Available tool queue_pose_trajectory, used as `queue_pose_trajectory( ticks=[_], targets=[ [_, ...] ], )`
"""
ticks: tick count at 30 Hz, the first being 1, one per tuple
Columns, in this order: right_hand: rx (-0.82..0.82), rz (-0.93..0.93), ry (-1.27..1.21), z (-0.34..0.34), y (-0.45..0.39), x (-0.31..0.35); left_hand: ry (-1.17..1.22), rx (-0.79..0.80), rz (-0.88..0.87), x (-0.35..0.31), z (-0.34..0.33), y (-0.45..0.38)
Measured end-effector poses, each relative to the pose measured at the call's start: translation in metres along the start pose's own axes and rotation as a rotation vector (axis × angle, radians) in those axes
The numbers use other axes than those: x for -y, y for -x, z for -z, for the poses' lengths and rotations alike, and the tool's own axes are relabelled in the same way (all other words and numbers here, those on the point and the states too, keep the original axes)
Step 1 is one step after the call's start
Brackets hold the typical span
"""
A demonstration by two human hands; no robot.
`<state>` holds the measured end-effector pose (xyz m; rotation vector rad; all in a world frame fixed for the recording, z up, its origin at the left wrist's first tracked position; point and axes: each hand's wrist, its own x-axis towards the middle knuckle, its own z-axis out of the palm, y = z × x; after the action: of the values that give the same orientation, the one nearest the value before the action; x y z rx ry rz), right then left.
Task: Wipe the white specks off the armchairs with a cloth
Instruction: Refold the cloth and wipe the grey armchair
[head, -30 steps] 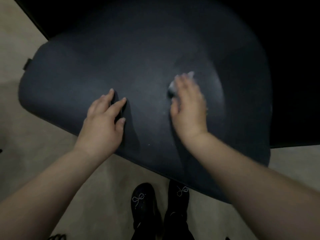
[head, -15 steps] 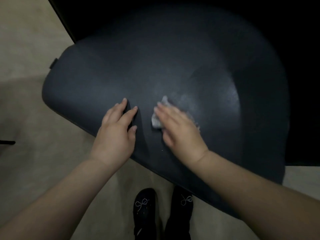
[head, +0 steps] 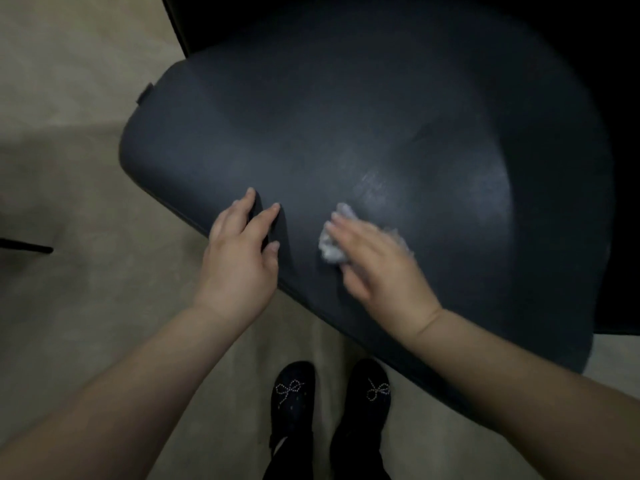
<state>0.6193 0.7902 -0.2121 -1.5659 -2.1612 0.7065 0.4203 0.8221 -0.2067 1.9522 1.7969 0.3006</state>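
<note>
left hand (head: 239, 258): fingers straight, flat on armchair (head: 381, 133) seat, holding nothing
right hand (head: 377, 261): flat fingers pressing cloth (head: 330, 242) on seat, blurred
smear (head: 375, 187): just beyond cloth

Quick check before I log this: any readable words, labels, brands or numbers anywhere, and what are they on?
None readable.
The small tab at the armchair seat edge is too small and dark to show any text.
The shoes carry only bow-shaped stud patterns, no lettering.
The cloth under the right hand shows no print.
</note>
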Motion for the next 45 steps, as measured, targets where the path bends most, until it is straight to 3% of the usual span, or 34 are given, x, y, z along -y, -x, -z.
queue_pose_trajectory(
  ticks=[4, 10, 12, 16, 17, 19, 22, 25, 27, 32, 33, 36, 38, 40, 45],
  targets=[
    [-0.198, -0.221, 0.028, 0.000, -0.060, -0.002, 0.010, -0.008, 0.012, 0.008, -0.001, 0.010],
    [0.044, 0.173, 0.124, -0.027, 0.016, 0.020, 0.005, 0.016, 0.051, 0.012, -0.002, 0.020],
    [0.001, 0.179, 0.163, -0.013, 0.032, -0.002, 0.012, 0.030, 0.051, 0.012, -0.003, 0.024],
    [-0.329, -0.347, 0.141, 0.011, -0.012, -0.028, 0.027, 0.033, 0.058, 0.012, -0.006, 0.026],
    [-0.364, -0.391, 0.121, 0.007, -0.027, -0.022, 0.030, 0.032, 0.060, 0.012, -0.006, 0.026],
    [-0.302, -0.257, 0.073, -0.014, -0.040, 0.003, 0.033, 0.035, 0.060, 0.012, -0.006, 0.025],
    [-0.030, 0.125, 0.099, -0.041, 0.000, 0.031, 0.021, 0.041, 0.048, 0.011, -0.005, 0.025],
    [0.122, 0.284, 0.180, -0.028, 0.050, 0.014, 0.018, 0.039, 0.033, 0.010, -0.003, 0.028],
    [0.066, 0.253, 0.181, -0.012, 0.057, -0.007, 0.021, 0.047, 0.022, 0.009, -0.003, 0.028],
    [-0.323, -0.288, 0.128, -0.009, -0.007, -0.008, 0.036, 0.046, 0.008, 0.004, -0.006, 0.027],
    [-0.312, -0.251, 0.111, -0.017, -0.013, 0.002, 0.031, 0.045, 0.001, 0.003, -0.006, 0.026],
    [-0.126, 0.105, 0.139, -0.033, 0.009, 0.014, 0.010, 0.044, -0.007, 0.001, -0.005, 0.020],
    [-0.048, 0.198, 0.174, -0.019, 0.032, 0.000, -0.005, 0.042, -0.010, -0.001, -0.006, 0.016],
    [-0.116, 0.115, 0.215, 0.005, 0.038, -0.028, -0.019, 0.036, -0.019, -0.002, -0.006, 0.010],
    [-0.411, -0.431, 0.204, 0.048, -0.032, -0.073, -0.073, 0.055, -0.040, -0.016, -0.012, -0.011]
  ],
)
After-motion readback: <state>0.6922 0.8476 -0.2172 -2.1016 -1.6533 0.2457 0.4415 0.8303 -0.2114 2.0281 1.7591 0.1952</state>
